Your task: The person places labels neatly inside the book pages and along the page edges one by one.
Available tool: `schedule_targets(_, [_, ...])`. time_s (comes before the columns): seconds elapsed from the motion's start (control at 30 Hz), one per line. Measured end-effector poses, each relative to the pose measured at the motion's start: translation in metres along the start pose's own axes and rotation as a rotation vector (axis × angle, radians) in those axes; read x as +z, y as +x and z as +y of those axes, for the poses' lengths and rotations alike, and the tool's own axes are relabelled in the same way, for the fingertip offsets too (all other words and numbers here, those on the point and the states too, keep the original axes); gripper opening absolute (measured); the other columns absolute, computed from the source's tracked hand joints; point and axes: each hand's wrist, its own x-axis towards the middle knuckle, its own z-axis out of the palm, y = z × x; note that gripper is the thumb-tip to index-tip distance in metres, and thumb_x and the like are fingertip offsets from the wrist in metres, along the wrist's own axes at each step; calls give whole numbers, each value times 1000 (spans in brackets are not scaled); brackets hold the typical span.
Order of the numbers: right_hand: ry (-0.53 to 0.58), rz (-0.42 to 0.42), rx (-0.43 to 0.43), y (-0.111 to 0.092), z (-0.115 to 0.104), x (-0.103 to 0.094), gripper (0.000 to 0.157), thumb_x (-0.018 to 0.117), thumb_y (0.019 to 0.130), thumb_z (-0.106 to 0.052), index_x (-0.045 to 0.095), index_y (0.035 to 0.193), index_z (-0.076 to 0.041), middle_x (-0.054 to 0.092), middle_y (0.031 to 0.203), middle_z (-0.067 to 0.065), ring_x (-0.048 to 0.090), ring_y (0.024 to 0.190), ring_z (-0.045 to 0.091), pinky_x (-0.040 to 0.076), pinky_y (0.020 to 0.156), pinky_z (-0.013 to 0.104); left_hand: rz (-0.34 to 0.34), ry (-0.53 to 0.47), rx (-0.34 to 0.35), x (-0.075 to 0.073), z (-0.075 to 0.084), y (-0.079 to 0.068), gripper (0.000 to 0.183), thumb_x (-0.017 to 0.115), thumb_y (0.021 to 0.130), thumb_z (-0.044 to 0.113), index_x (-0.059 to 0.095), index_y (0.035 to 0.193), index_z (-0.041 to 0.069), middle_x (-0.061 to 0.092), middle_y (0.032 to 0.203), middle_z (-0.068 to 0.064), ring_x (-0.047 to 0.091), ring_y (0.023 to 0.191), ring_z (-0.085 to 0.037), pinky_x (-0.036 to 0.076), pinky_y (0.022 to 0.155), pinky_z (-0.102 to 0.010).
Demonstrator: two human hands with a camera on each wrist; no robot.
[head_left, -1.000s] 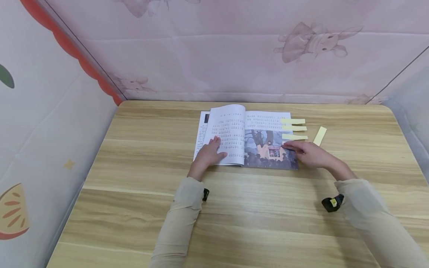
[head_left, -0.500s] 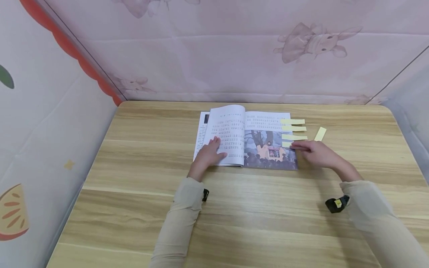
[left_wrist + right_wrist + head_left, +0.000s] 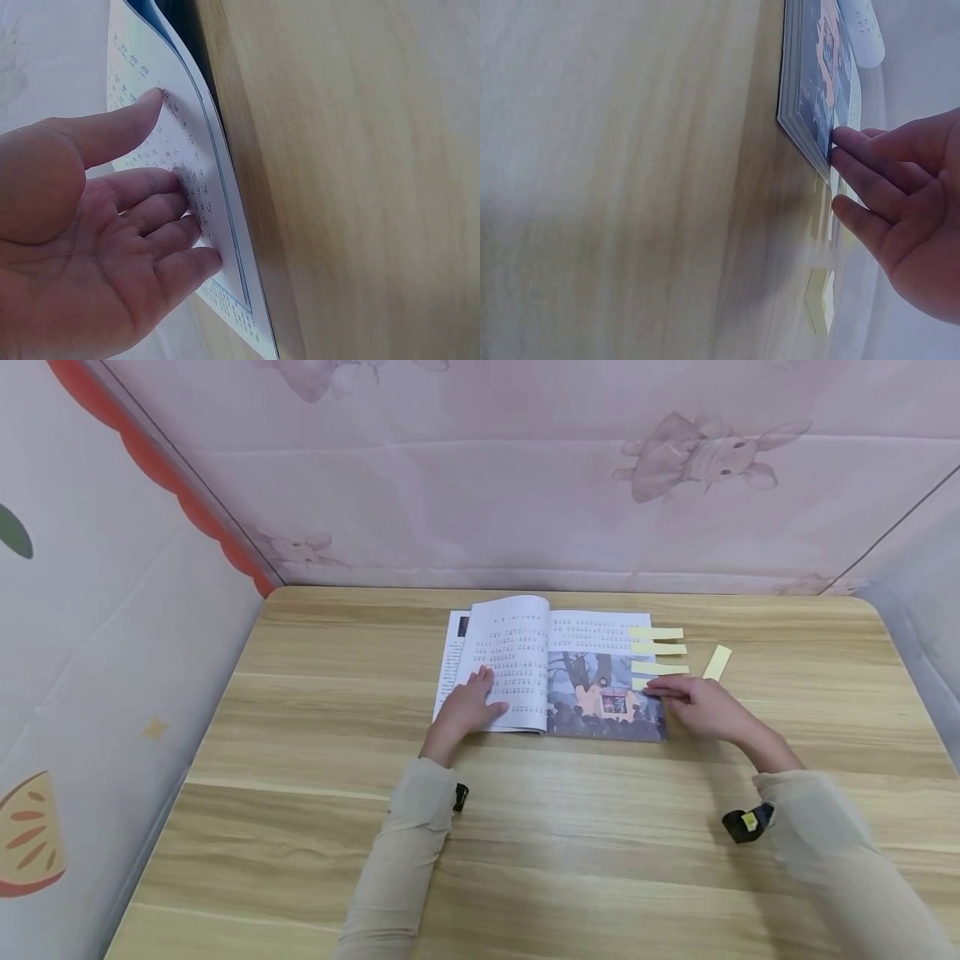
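An open book (image 3: 592, 714) lies on the wooden table, text on its left page and a dark picture under text on the right. My left hand (image 3: 467, 703) rests on the left page, fingertips on the print in the left wrist view (image 3: 112, 217). At the right page's outer edge, my right hand (image 3: 705, 703) presses a yellow paper strip (image 3: 640, 683) with extended fingers that cover most of it. Above it, several similar strips (image 3: 660, 633) stick out past the edge. In the right wrist view, my fingertips touch the book (image 3: 814, 97) near its corner.
One loose yellow strip (image 3: 717, 662) lies slanted on the table (image 3: 570, 835) beyond my right hand. Behind the table's far edge hangs a pink cloth (image 3: 510, 502) with rabbit prints. A white panel (image 3: 90, 652) stands at the left. Black devices (image 3: 747, 822) sit at both wrists.
My right fingers have slid right along the lowest strip, uncovering its left end, then shifted slightly back left. The left hand stays on the page.
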Motion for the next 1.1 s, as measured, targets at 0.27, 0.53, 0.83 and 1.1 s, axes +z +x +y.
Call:
schedule_targets(0.27, [11, 0, 6, 1, 3, 1, 34, 47, 87, 7, 55, 120, 6, 60, 115, 20, 52, 110, 39, 42, 73, 37, 31, 35, 1, 1, 0, 1, 60, 48, 95, 27, 21, 144, 6, 11, 150, -5, 11, 137, -21, 12, 111, -35])
schedule_targets(0.53, [6, 20, -18, -1, 6, 2, 34, 47, 86, 8, 56, 119, 5, 60, 114, 21, 53, 108, 39, 45, 79, 41, 118, 57, -23, 1, 1, 1, 59, 56, 91, 23, 31, 142, 9, 22, 149, -5, 25, 133, -30, 22, 108, -39])
schedule_targets(0.83, [4, 14, -35, -1, 8, 1, 35, 47, 85, 9, 57, 118, 5, 60, 114, 22, 55, 106, 38, 41, 62, 28, 225, 60, -95, -2, -3, 1, 46, 65, 85, 19, 54, 129, 9, 44, 138, -8, 40, 125, -29, 33, 102, -38])
schedule_targets(1.1, [-3, 10, -31, 1, 13, 2, 36, 45, 85, 10, 57, 118, 4, 60, 114, 21, 58, 101, 33, 40, 58, 26, 293, -23, -197, -6, -6, -2, 33, 67, 83, 14, 65, 115, 10, 60, 118, -6, 54, 107, -24, 46, 83, -35])
